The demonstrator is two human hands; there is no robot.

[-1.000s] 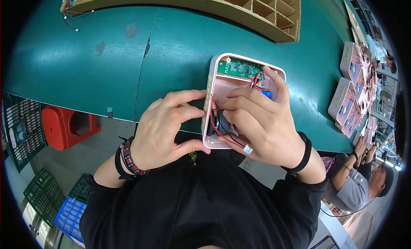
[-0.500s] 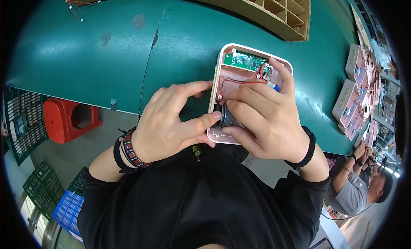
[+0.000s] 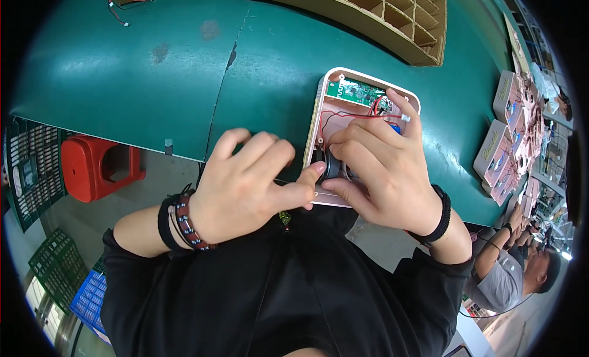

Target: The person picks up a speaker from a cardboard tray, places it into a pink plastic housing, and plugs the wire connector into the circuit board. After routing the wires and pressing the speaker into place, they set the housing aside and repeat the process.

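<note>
A pale pink plastic casing with rounded corners (image 3: 412, 94) lies on the table edge in front of me, its inside facing up. It holds a green circuit board (image 3: 353, 90) at its far end, red and black wires (image 3: 343, 115) with a white plug, and a round black speaker (image 3: 330, 167) at the near end. My right hand (image 3: 386, 167) reaches into the casing, thumb and bent fingers about the speaker; one finger stretches along the right wall. My left hand (image 3: 251, 185) touches the speaker's left side with one fingertip, its other fingers loosely bent and apart, off the casing.
A divided cardboard box (image 3: 423, 38) stands at the far side of the green table (image 3: 172, 81). Loose wires (image 3: 116, 10) lie far left. More pink casings (image 3: 494, 151) are lined up at right, near a person in grey (image 3: 500, 283). A red stool (image 3: 86, 170) and crates stand left.
My left hand's upper fingers have come off the casing's left wall and curled back, while one fingertip stays at the speaker. The wires' white plug has shifted slightly up and right.
</note>
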